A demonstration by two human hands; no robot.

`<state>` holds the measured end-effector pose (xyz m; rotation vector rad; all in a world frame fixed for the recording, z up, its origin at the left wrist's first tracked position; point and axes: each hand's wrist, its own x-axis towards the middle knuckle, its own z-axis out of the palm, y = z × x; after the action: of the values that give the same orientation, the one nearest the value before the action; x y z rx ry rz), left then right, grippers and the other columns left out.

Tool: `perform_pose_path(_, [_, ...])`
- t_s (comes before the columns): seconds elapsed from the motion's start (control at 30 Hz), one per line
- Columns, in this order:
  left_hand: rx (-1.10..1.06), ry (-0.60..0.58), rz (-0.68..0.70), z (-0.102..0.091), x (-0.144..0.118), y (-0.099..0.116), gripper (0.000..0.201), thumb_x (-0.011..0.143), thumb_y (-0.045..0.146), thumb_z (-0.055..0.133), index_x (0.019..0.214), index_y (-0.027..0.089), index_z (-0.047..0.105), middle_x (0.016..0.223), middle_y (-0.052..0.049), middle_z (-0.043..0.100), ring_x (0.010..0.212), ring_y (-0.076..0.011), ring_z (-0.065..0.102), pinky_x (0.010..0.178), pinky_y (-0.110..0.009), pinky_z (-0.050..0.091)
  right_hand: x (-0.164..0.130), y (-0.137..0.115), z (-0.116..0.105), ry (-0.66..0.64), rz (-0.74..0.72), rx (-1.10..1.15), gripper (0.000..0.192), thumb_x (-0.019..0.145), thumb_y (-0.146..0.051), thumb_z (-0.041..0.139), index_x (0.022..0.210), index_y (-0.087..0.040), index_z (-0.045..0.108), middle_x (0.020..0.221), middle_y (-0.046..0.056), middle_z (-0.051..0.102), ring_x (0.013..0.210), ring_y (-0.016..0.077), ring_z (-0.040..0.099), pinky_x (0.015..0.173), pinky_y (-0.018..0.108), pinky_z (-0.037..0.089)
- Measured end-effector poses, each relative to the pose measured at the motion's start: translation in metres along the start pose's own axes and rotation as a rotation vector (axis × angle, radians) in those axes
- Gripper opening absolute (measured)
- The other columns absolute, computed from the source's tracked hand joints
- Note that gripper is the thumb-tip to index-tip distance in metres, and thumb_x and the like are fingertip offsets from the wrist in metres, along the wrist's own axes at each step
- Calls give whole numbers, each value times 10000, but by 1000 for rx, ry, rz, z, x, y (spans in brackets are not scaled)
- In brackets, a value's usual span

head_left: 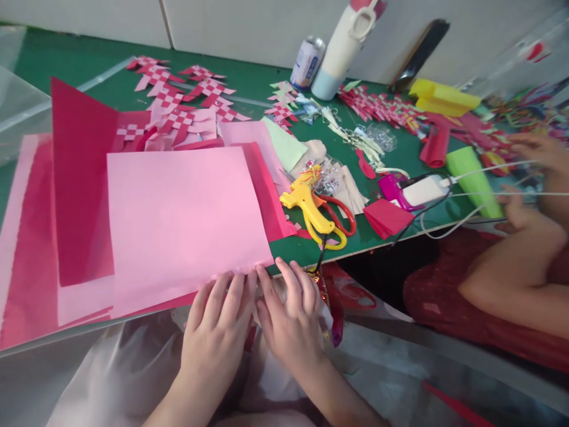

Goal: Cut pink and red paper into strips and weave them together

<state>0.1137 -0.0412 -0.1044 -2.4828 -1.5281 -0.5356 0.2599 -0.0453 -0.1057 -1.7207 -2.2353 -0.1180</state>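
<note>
A light pink sheet of paper (pixel 182 210) lies over darker pink and red sheets near the table's front edge. At its near right corner, my left hand (pixel 220 320) has its fingers bent over the paper's edge, with the thumb hidden. My right hand (pixel 291 317) is beside it, index finger and thumb closed at the same edge and the other fingers slightly apart. A narrow strip of that edge looks creased under the fingertips. Behind the sheet stands a folded dark red sheet (pixel 84 190). Yellow-handled and red-handled scissors (pixel 340 213) lie right of the paper.
A yellow glue gun (pixel 306 201) rests beside the scissors. Woven red-and-pink paper fish (pixel 178 118) lie behind. A can (pixel 307 62) and a white bottle (pixel 340 50) stand at the back. Another person's arms (pixel 520 261), white cables (pixel 493 172) and a power bank (pixel 424 191) are at right.
</note>
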Motion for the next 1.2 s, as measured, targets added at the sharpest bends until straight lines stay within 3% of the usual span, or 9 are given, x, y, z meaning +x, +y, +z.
perform_pose_path(0.33, [73, -35, 9, -1, 4, 0, 522, 832, 171, 604, 1345, 163, 505, 1166, -132, 604, 1072, -286, 537, 982, -454, 365, -2, 5, 6, 22, 100, 14, 440, 929, -319, 464, 1364, -255, 497, 1397, 111, 430, 1273, 308, 361, 1054, 483, 305])
perform_pose_path(0.63, [103, -33, 9, -1, 9, -1, 525, 829, 222, 629, 1341, 232, 515, 1136, -116, 601, 1034, -269, 532, 938, -437, 375, -4, 7, 8, 43, 76, 82, 448, 935, -323, 451, 1372, -233, 485, 1393, 125, 413, 1286, 303, 346, 1057, 471, 308])
perform_pose_path(1.2, [111, -78, 30, -4, 6, -3, 550, 831, 206, 624, 1361, 255, 486, 1172, -117, 577, 1076, -267, 518, 973, -437, 374, -1, 6, 9, 84, 119, 82, 388, 928, -290, 465, 1299, -208, 544, 1358, 128, 457, 1282, 293, 364, 1061, 466, 302])
